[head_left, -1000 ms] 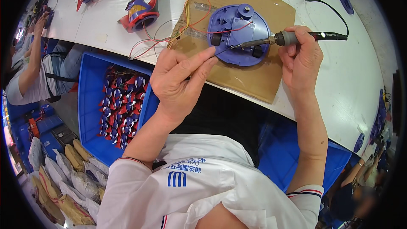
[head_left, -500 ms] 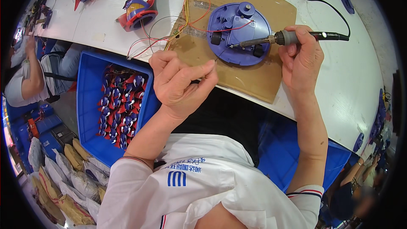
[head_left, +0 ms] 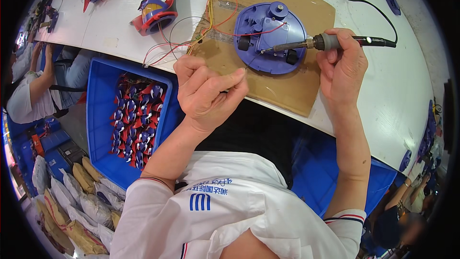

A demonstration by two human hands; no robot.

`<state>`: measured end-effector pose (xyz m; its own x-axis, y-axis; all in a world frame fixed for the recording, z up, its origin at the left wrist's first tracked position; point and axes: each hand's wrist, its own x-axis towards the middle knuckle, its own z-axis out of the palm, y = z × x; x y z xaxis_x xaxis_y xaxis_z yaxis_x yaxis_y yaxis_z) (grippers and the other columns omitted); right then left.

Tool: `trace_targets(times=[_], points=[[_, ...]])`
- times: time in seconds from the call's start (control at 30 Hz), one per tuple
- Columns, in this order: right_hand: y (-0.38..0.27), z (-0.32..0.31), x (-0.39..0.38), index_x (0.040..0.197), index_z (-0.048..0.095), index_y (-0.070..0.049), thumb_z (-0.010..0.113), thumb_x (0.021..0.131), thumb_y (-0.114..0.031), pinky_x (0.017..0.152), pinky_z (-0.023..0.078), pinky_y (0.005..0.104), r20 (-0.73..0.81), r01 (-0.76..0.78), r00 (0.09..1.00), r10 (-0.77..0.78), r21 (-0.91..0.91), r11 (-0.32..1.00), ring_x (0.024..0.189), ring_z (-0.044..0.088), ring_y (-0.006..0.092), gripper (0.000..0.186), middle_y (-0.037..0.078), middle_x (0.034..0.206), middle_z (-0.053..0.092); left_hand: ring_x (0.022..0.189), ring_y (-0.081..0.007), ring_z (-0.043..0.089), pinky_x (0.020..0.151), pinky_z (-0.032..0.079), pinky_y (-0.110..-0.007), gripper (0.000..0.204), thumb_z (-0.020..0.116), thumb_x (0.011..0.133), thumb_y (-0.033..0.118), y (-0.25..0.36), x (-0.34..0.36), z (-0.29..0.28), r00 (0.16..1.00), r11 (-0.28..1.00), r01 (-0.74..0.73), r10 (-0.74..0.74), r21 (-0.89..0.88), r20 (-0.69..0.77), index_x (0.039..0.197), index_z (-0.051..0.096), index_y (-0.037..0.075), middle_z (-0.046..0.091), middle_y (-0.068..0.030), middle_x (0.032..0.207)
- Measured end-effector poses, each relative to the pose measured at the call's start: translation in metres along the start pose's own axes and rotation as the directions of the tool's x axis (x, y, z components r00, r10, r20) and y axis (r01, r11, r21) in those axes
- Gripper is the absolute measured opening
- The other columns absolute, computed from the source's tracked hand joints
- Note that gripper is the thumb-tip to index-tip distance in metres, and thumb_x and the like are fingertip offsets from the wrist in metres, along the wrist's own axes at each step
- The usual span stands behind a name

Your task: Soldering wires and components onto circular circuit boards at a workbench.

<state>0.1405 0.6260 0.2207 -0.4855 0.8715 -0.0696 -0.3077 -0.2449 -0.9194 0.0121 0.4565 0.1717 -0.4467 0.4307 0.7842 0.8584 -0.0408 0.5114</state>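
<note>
In my right hand (head_left: 342, 64) is a soldering iron (head_left: 330, 42), gripped by its grey sleeve, with its tip near a terminal on the purple oval toy base (head_left: 269, 17). The base lies wheels-up with two black wheels showing. My left hand (head_left: 211, 88) pinches a thin dark wire (head_left: 248, 65) between thumb and finger, and the wire runs toward the iron's tip. Whether tip and wire touch is too small to tell. A red wire (head_left: 230, 34) is attached near the base's upper right and runs left to a small green circuit board (head_left: 199, 40).
Brown cardboard (head_left: 282, 97) lies under the base on the white table (head_left: 383, 81). A red and purple winged toy part (head_left: 160, 12) sits to the left. The blue bin (head_left: 98, 115) below holds several similar parts. The iron's black cord (head_left: 366, 3) curves at upper right. Co-workers sit at both sides.
My left hand has shifted slightly right, still pinching the wire. The soldering iron's tip has moved a little to the left. The base has stayed in place.
</note>
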Motion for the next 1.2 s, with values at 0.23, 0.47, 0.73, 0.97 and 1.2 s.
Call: trace_targets(times=[0.23, 0.47, 0.73, 0.97, 1.2], points=[[0.0018, -0.0006, 0.0012, 0.089, 0.062, -0.002, 0.051, 0.092, -0.018, 0.036, 0.023, 0.0159, -0.011, -0.007, 1.0, 0.007, -0.004, 1.0, 0.039, 0.026, 0.0038, 0.02, -0.001, 0.055, 0.042, 0.073, -0.0176, 0.038, 0.073, 0.037, -0.027, 0.024, 0.072, 0.056, -0.003, -0.0022, -0.0005, 0.0015, 1.0, 1.0, 0.0, 0.0, -0.021, -0.009, 0.071, 0.067, 0.015, 0.04, 0.0071, 0.058], [0.0014, -0.0025, 0.0026, 0.09, 0.063, -0.002, 0.052, 0.092, -0.019, 0.037, 0.023, 0.0158, -0.002, -0.008, 1.0, 0.008, 0.036, 0.999, 0.039, 0.026, 0.0038, 0.021, -0.001, 0.055, 0.042, 0.073, -0.0177, 0.038, 0.073, 0.038, -0.028, 0.023, 0.072, 0.057, -0.003, -0.0036, -0.0013, 0.0012, 1.0, 1.0, -0.002, 0.002, -0.025, -0.001, 0.07, 0.067, 0.015, 0.04, 0.0069, 0.058], [-0.0015, -0.003, 0.003, 0.091, 0.064, -0.001, 0.052, 0.092, -0.019, 0.038, 0.022, 0.016, -0.014, -0.003, 1.0, 0.003, -0.002, 1.0, 0.039, 0.026, 0.0036, 0.021, -0.001, 0.056, 0.042, 0.074, -0.0178, 0.039, 0.074, 0.038, -0.028, 0.022, 0.073, 0.057, -0.003, -0.0023, -0.0004, 0.0003, 1.0, 1.0, -0.006, 0.006, -0.029, 0.012, 0.069, 0.066, 0.014, 0.04, 0.0066, 0.058], [-0.0026, -0.0045, 0.0035, 0.092, 0.064, -0.001, 0.052, 0.092, -0.02, 0.038, 0.022, 0.0165, -0.018, -0.005, 1.0, 0.005, -0.003, 1.0, 0.04, 0.026, 0.0037, 0.022, -0.001, 0.057, 0.043, 0.074, -0.0179, 0.04, 0.074, 0.039, -0.028, 0.022, 0.072, 0.057, -0.003, -0.0021, 0.0003, -0.0005, 1.0, 0.999, -0.002, 0.003, -0.044, 0.021, 0.07, 0.066, 0.014, 0.042, 0.0065, 0.059], [-0.0067, -0.0099, 0.0088, 0.092, 0.063, -0.001, 0.052, 0.092, -0.02, 0.039, 0.021, 0.0173, -0.038, 0.012, 0.999, -0.009, 0.055, 0.998, 0.039, 0.025, 0.0037, 0.023, -0.001, 0.057, 0.043, 0.076, -0.0183, 0.041, 0.074, 0.039, -0.029, 0.021, 0.073, 0.056, 0.0, 0.0, 0.0008, -0.0062, 0.998, 0.999, -0.01, 0.013, -0.033, 0.069, 0.07, 0.066, 0.014, 0.046, 0.0054, 0.067]])
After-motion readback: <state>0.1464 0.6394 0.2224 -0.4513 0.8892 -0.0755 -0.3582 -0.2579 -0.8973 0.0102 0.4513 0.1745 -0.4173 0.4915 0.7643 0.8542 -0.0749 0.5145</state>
